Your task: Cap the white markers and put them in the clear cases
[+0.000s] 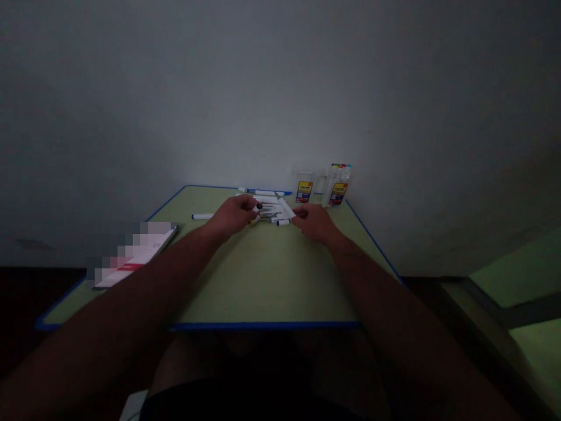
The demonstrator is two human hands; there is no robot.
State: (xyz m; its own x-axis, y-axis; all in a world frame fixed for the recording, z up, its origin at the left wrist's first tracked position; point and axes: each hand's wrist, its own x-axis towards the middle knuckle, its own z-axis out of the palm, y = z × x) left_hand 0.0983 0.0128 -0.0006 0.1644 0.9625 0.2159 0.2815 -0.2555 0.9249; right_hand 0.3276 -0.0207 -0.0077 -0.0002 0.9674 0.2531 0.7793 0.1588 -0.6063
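My right hand (313, 222) is closed on the lower end of a white marker (286, 206); its bare grey tip points up and left. Between the thumb and fingers of my left hand (233, 215) is a small white piece with a dark round end, which looks like a marker cap (259, 206). A pile of white markers (269, 211) lies between the hands, several with their tips bare. A marker with a blue end (283, 223) rests at the front of the pile. Left of my left hand lies another white marker (202, 217).
The light green table (272, 280) has a blue edge and stands against a grey wall. At the back right are a clear plastic case (304, 190) and another case with coloured markers (338, 186). A flat book or box (144, 254), partly blurred, lies at the left.
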